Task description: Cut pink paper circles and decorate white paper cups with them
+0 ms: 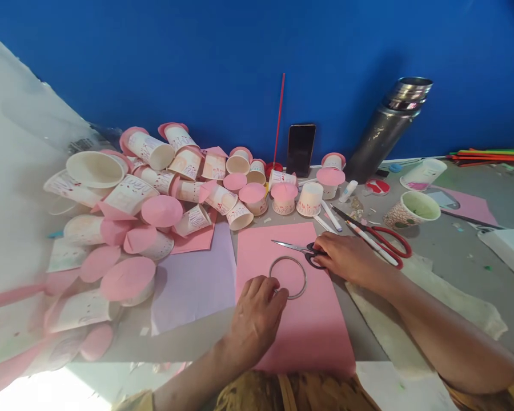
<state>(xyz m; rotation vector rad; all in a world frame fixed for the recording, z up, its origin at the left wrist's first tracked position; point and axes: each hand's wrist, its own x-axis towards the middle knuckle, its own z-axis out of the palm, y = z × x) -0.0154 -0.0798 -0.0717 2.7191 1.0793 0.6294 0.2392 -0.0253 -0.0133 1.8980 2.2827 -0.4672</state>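
A sheet of pink paper (312, 337) lies in front of me on the grey table. On it rests a thin metal ring (305, 275). My left hand (259, 314) pinches the ring's lower left edge between thumb and fingers. At the sheet's right edge my right hand (345, 257) has its fingers closed on the dark handles of small scissors (297, 246). The blades point left, slightly parted, above the ring. Both hands rest low, close to the paper.
Decorated paper cups (131, 194) with pink paper pieces crowd the left side. Lilac paper (197, 285) lies beside the pink sheet. Behind stand a phone (300, 149) and a steel flask (383, 128). Red-handled scissors (388, 242), a pale cloth (394, 319) and a green-lined cup (413, 211) are at right.
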